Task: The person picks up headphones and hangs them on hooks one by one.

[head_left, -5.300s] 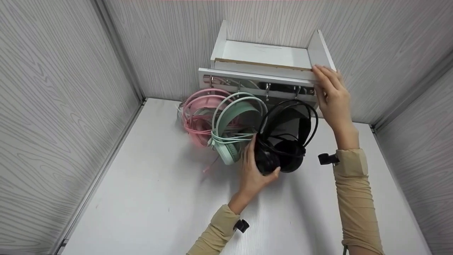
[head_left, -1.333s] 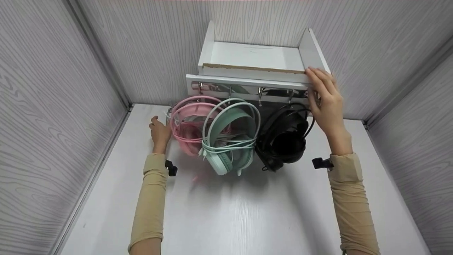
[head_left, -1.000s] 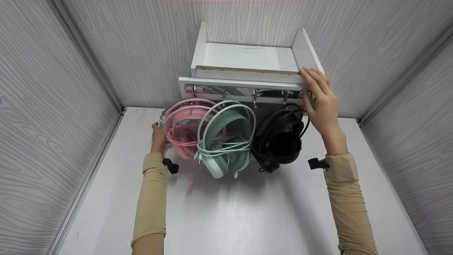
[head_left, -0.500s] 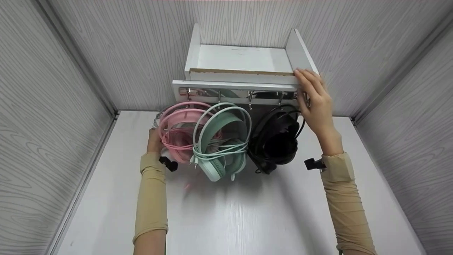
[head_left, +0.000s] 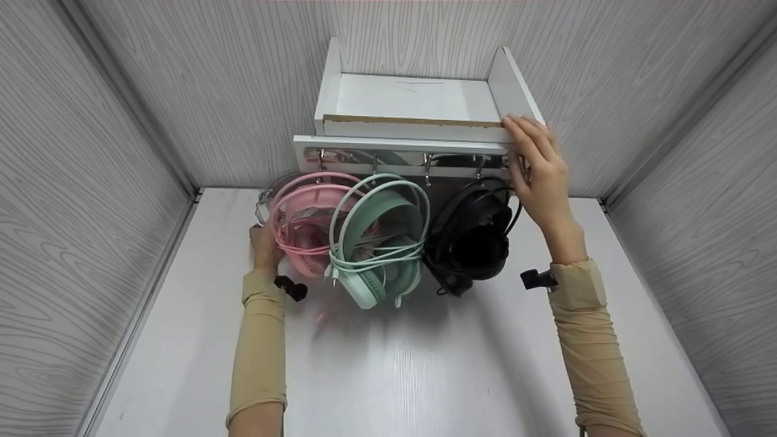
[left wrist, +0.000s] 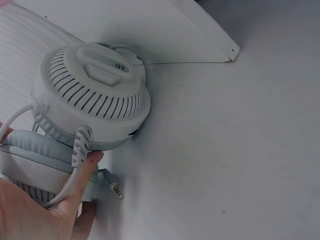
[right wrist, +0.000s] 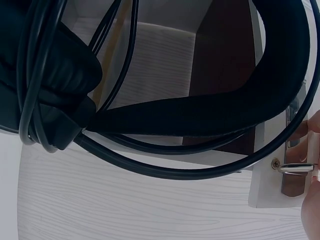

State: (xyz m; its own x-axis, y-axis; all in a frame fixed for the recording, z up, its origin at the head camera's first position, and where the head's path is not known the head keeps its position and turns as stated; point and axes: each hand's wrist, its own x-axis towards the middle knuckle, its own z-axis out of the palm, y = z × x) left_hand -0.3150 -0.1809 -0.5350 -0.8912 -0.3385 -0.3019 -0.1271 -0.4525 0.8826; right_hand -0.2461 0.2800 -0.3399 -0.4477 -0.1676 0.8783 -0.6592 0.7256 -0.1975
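Note:
My left hand is at the left of the rack, partly behind the pink headphones. In the left wrist view it grips white headphones by an ear cup; their plug hangs loose. At the right end of the white hook shelf, my right hand holds the front corner, fingers over the top and thumb at the hook rail. Mint green headphones and black headphones hang from the hooks beside the pink ones. The headband of the white pair is mostly hidden.
The shelf stands against the patterned back wall, with bare hooks such as the middle hook. A white tabletop spreads out in front. Patterned panels close off the sides.
My left hand has left the black headphones, moved to the far left and taken hold of the white pair. The right hand stays on the shelf corner. The head view has shifted slightly.

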